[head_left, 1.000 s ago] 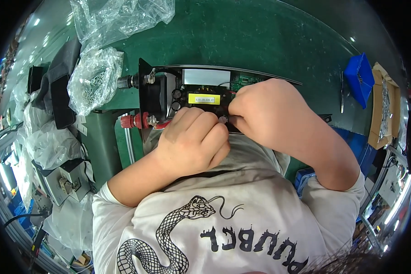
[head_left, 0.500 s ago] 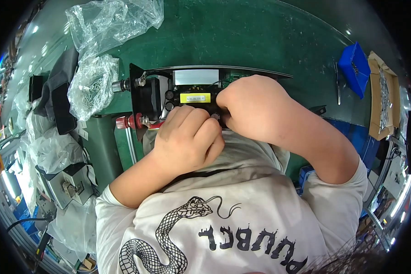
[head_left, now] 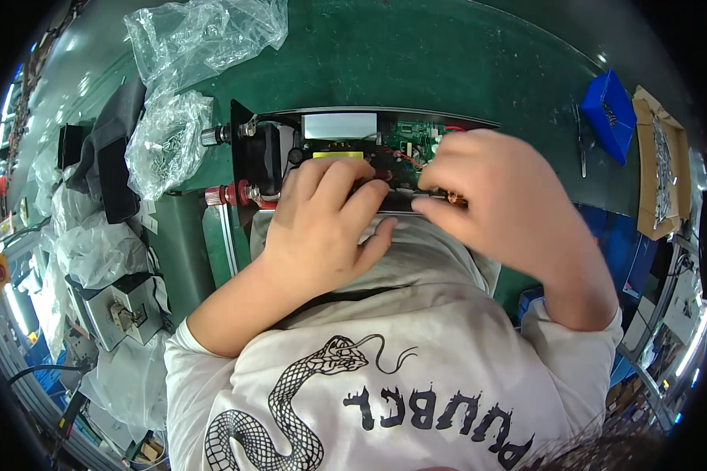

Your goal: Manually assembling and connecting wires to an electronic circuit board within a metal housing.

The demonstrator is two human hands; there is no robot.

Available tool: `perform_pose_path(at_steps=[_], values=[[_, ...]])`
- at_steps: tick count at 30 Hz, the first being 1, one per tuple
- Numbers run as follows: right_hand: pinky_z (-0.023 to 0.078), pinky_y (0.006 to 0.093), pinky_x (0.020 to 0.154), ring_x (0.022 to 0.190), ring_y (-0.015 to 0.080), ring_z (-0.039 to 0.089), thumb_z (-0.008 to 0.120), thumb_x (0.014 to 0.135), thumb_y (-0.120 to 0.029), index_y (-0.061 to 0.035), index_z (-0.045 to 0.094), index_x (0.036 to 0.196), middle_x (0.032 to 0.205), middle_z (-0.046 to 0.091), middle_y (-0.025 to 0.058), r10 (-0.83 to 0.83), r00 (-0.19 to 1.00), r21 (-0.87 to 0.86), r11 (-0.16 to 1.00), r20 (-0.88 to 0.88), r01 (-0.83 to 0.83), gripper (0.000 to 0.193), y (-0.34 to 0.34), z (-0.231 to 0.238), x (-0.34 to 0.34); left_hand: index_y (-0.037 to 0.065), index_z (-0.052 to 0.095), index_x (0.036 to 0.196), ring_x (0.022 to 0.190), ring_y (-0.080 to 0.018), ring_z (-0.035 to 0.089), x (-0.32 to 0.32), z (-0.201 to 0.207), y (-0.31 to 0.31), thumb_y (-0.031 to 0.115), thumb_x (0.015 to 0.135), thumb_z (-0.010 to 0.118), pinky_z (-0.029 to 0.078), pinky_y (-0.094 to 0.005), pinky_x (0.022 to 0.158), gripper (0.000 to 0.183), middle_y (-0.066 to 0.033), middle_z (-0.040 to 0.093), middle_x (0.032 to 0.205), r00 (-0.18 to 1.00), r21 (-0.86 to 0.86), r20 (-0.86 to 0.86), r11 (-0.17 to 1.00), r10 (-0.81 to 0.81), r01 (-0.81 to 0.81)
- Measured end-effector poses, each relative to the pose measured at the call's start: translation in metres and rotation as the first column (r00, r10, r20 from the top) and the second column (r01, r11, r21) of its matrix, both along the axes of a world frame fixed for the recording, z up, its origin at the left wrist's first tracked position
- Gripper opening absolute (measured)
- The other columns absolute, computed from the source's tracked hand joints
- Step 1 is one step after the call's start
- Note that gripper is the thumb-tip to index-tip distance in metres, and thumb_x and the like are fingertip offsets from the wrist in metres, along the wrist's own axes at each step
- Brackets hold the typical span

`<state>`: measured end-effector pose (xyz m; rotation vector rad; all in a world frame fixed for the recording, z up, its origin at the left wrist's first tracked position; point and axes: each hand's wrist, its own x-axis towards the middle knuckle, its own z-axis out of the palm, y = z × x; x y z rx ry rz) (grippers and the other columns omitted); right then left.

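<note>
A black metal chassis (head_left: 306, 116) with a green circuit board (head_left: 407, 135) inside, like an open power inverter, lies at the table's near edge. At its left end stick out a black terminal (head_left: 216, 135) and a red terminal (head_left: 224, 195). My left hand (head_left: 326, 216) lies over the near side, fingers bent loosely over a yellow-topped part (head_left: 338, 155), thumb apart; its fingertips are partly hidden. Above the board's right part is my right hand (head_left: 487, 188), slightly blurred, thumb and fingers apart. A thin red wire (head_left: 408, 159) ends at its fingertips. Beneath them shows a copper coil (head_left: 454, 198).
Clear plastic bags (head_left: 169, 145) holding small metal parts lie left of the chassis, near black cloth (head_left: 118, 169). At right are a blue bin (head_left: 609, 118), tweezers (head_left: 581, 145) and a cardboard box (head_left: 668, 173) of metal pieces. A grey metal housing (head_left: 118, 310) stands lower left.
My right hand has moved right, off the board's middle, and its fingers have spread, uncovering board and red wire. My left hand's fingers have loosened and reach farther over the chassis.
</note>
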<state>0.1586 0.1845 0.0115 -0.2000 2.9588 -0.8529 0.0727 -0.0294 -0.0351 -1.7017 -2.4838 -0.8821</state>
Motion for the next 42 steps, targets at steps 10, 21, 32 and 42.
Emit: perform_pose_path(at_steps=[10,21,32,42], values=[[0.039,0.0382,0.081,0.094,0.0201,0.055,0.079,0.067,-0.025,-0.016,0.065,0.082,0.096,0.06,-0.0014,-0.042,0.95,0.37,0.915,-0.308,0.161,0.022,-0.038,-0.052,0.032,0.01,0.069,0.095,0.113,-0.0269,0.051,0.009,0.002,0.014,0.021,0.07,0.073,0.039,-0.043,0.093,0.027,-0.005,0.057,0.12,0.977,-0.212,-0.212,0.976,-0.006,-0.04],[0.036,0.0369,0.076,0.089,0.0185,0.054,0.084,0.056,-0.027,-0.0189,0.063,0.079,0.092,0.057,-0.0033,-0.169,0.933,0.348,0.894,-0.318,0.281,0.033,-0.043,-0.064,0.03,0.011,0.067,0.09,0.116,-0.0256,0.048,0.009,-0.004,0.015,0.016,0.075,0.066,0.034,-0.0446,0.097,0.016,-0.0014,0.056,0.119,0.974,-0.242,-0.227,0.967,0.018,-0.074],[0.036,0.0373,0.079,0.096,0.0179,0.054,0.087,0.055,-0.025,-0.0177,0.073,0.089,0.099,0.059,-0.0042,-0.216,0.956,0.32,0.908,-0.198,0.271,0.038,-0.041,-0.054,0.026,0.01,0.069,0.085,0.121,-0.0283,0.044,0.005,0.001,0.017,0.011,0.072,0.068,0.033,-0.0504,0.099,0.013,0.0005,0.056,0.119,0.992,-0.266,-0.126,0.963,0.008,-0.042],[0.038,0.0404,0.094,0.099,0.0194,0.054,0.081,0.065,-0.017,-0.0143,0.076,0.09,0.093,0.06,-0.005,-0.078,0.995,0.228,0.97,-0.056,0.089,0.026,-0.034,-0.043,0.022,0.008,0.07,0.086,0.125,-0.0305,0.044,0.004,0.005,0.014,0.007,0.068,0.073,0.033,-0.0539,0.102,0.019,-0.005,0.054,0.123,1.0,-0.286,0.023,0.958,0.019,-0.011]])
